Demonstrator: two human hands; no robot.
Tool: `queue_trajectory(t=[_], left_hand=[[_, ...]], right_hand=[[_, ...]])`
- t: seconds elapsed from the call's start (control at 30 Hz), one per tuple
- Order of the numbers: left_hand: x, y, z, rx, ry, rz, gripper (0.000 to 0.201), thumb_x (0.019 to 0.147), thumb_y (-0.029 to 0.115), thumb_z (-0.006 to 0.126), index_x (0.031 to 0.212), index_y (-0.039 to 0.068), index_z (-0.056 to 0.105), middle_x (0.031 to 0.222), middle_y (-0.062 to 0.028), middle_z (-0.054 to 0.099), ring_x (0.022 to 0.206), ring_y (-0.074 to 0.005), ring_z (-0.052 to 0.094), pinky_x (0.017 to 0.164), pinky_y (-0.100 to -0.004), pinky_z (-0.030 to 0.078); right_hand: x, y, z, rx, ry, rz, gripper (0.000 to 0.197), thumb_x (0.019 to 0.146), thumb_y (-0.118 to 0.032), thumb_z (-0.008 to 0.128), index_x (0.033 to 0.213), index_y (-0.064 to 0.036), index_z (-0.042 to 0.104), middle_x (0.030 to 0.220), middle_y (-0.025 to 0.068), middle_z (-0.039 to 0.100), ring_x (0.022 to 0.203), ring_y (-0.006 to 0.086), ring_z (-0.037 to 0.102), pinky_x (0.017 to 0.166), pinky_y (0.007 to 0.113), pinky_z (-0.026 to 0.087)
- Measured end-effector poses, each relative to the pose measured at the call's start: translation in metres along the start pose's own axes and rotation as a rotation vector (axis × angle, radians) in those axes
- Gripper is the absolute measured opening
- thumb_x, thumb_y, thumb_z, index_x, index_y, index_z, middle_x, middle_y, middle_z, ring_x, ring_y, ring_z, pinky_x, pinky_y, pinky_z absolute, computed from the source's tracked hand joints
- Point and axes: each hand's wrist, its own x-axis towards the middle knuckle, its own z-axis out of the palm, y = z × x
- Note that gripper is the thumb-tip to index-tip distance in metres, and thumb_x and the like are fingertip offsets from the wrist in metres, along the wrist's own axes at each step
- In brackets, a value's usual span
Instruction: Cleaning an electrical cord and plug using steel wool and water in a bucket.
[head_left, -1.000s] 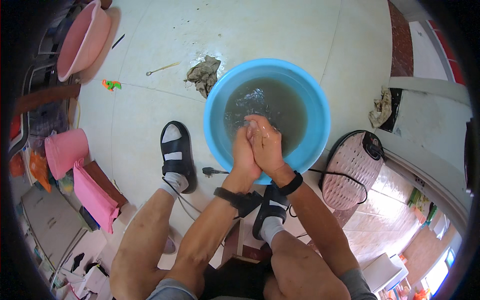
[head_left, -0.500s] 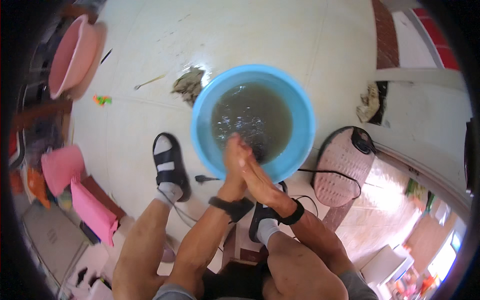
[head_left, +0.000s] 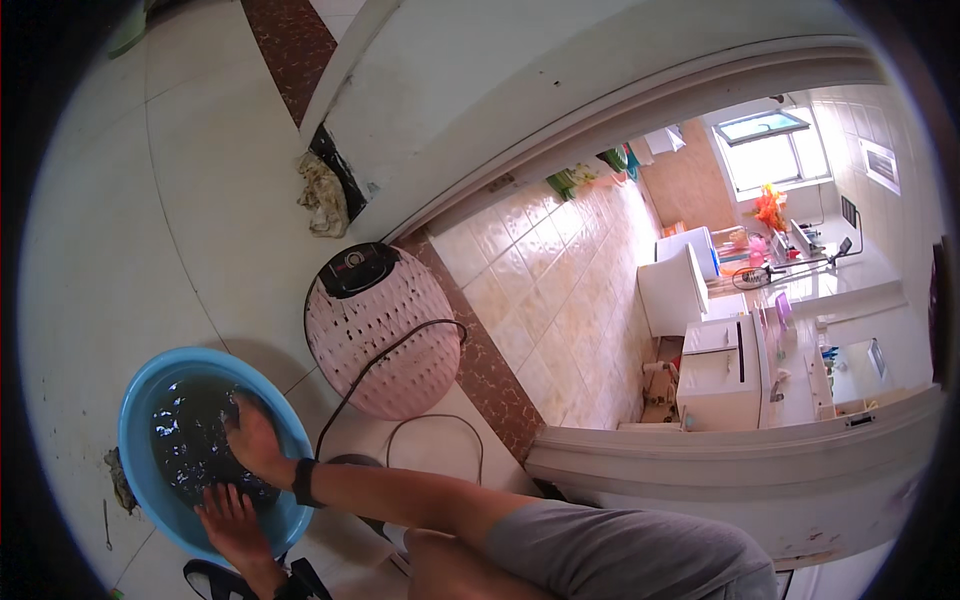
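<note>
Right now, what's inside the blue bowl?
The blue bowl holds dark, murky water. The right hand dips into it; the left hand rests at its near rim. Anything under the water is hidden.

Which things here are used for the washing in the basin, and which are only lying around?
In use: blue basin, dark water, left hand, right hand.
Lying about: pink perforated appliance, black cord, crumpled rag.
</note>
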Motion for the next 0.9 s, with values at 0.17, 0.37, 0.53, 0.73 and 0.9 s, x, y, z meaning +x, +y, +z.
queue_trajectory(t=[0.17,0.37,0.53,0.73,0.9], left_hand=[[0.046,-0.015,-0.043,0.072,-0.102,-0.046,0.062,0.101,0.049,0.039,0.148,0.008,0.035,0.149,-0.0148,0.039,0.138,-0.0281,0.038,0.114,-0.0419,0.027],[0.034,-0.015,-0.022,0.023,-0.223,0.038,0.052,0.102,0.044,0.041,0.139,0.007,0.042,0.139,-0.0129,0.046,0.128,-0.0261,0.045,0.108,-0.0391,0.034],[0.019,-0.026,-0.018,-0.126,-0.305,0.012,0.044,0.102,0.039,0.042,0.132,0.006,0.047,0.13,-0.0113,0.052,0.119,-0.0243,0.05,0.102,-0.0367,0.04],[-0.019,-0.056,0.018,-0.261,-0.315,0.035,0.036,0.103,0.033,0.043,0.123,0.005,0.053,0.12,-0.0095,0.059,0.109,-0.0223,0.057,0.095,-0.0339,0.047],[-0.044,-0.038,0.059,0.236,0.024,0.344,0.038,0.104,0.038,0.044,0.119,0.006,0.057,0.117,-0.0074,0.06,0.104,-0.0184,0.057,0.092,-0.0335,0.047]], right_hand=[[-0.023,0.013,0.002,1.106,-1.121,0.962,0.022,0.095,-0.029,0.058,0.095,-0.0087,0.065,0.09,0.0088,0.068,0.079,0.0199,0.067,0.075,0.03,0.051],[-0.072,-0.035,-0.003,0.871,-1.053,0.431,0.022,0.093,-0.025,0.058,0.105,-0.0077,0.062,0.097,0.0104,0.065,0.087,0.0213,0.064,0.08,0.03,0.05],[-0.065,-0.04,-0.011,0.485,-0.957,0.0,0.026,0.092,-0.022,0.059,0.114,-0.0069,0.06,0.103,0.0117,0.062,0.094,0.0225,0.061,0.083,0.031,0.048],[-0.039,-0.047,-0.056,0.098,-0.675,-0.681,0.035,0.09,-0.017,0.059,0.123,-0.0059,0.058,0.111,0.0132,0.059,0.102,0.024,0.058,0.087,0.031,0.047],[-0.04,-0.07,-0.068,-0.747,-0.585,-1.062,0.045,0.081,-0.016,0.061,0.124,-0.0041,0.058,0.13,0.014,0.054,0.116,0.0338,0.055,0.101,0.04,0.043]])
